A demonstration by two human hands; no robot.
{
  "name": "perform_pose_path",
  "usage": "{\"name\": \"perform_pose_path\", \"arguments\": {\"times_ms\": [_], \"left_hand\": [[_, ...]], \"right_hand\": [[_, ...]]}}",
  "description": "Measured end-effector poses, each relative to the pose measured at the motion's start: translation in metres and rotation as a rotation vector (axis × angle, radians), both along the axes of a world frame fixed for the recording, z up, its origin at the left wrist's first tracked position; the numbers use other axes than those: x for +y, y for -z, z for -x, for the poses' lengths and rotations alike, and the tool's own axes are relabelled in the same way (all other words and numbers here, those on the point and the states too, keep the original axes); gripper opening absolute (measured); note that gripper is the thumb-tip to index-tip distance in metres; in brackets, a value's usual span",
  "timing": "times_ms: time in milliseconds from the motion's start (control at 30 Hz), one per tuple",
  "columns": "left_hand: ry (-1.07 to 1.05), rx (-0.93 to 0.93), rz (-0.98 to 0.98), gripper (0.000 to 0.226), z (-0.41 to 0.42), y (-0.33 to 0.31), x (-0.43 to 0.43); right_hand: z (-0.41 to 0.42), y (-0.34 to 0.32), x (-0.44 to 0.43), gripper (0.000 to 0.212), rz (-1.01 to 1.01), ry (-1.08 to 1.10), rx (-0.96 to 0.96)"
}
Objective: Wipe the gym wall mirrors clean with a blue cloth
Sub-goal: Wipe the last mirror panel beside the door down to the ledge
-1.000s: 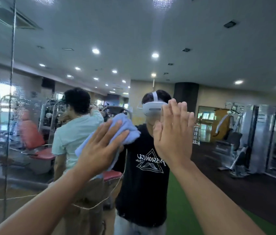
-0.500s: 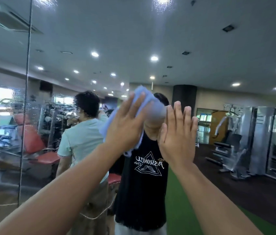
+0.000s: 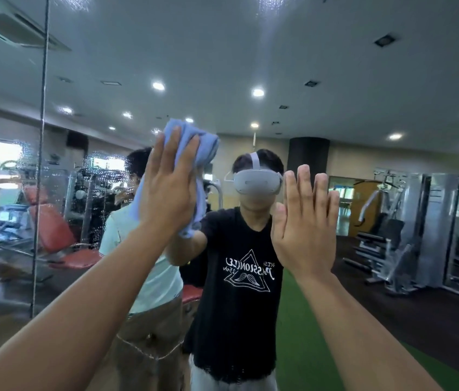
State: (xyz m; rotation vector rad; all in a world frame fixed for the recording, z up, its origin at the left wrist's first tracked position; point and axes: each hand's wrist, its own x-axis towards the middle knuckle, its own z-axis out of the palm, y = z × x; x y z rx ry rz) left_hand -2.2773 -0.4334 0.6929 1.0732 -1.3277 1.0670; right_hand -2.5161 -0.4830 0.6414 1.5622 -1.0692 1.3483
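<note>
Head view: two flat hands are working at the mirror, one of them pressing a blue cloth.
The left hand is pressing the bunched blue cloth against the glass, fingers straight and laid flat over it; the cloth is sitting high on the mirror, up and left of the reflected headset. The right hand is facing the glass just to the right, fingers straight and close together, holding nothing. Droplets are clinging to the glass near the vertical seam at left.
</note>
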Motion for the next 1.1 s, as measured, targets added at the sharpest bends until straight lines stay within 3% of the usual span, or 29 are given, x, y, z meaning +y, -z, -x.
{"name": "perform_pose_path", "arguments": {"times_ms": [100, 267, 367, 500, 600, 700, 833, 1000, 1100], "left_hand": [[-0.019, -0.033, 0.010, 0.063, 0.029, -0.003, -0.009], [0.037, -0.392, -0.005, 0.061, 0.040, 0.053, -0.011], [0.005, -0.472, -0.051, 0.061, 0.012, 0.086, -0.003], [-0.046, -0.408, -0.097, 0.074, -0.039, 0.080, 0.002], [-0.018, -0.192, -0.106, 0.073, -0.053, 0.043, 0.004], [0.036, 0.005, 0.002, 0.060, -0.027, -0.001, 0.005], [0.047, -0.018, 0.046, 0.063, 0.018, -0.018, -0.004], [0.017, -0.362, -0.028, 0.064, 0.033, 0.042, -0.008], [0.002, -0.455, -0.094, 0.061, 0.007, 0.076, 0.002]], "right_hand": [[0.000, 0.000, 0.000, 0.060, 0.009, 0.012, -0.004], [0.001, 0.000, -0.001, 0.060, -0.016, -0.002, 0.002], [0.002, 0.001, -0.002, 0.060, -0.020, 0.002, 0.012], [0.002, 0.001, -0.002, 0.060, -0.023, 0.010, 0.003], [0.001, 0.000, -0.001, 0.060, -0.021, 0.018, 0.000], [0.000, 0.000, 0.000, 0.060, -0.024, 0.020, -0.004], [-0.001, 0.001, 0.000, 0.061, -0.028, 0.027, 0.000], [0.001, 0.000, 0.000, 0.060, -0.047, -0.003, 0.001], [0.001, 0.001, -0.001, 0.060, -0.023, -0.013, -0.007]]}}
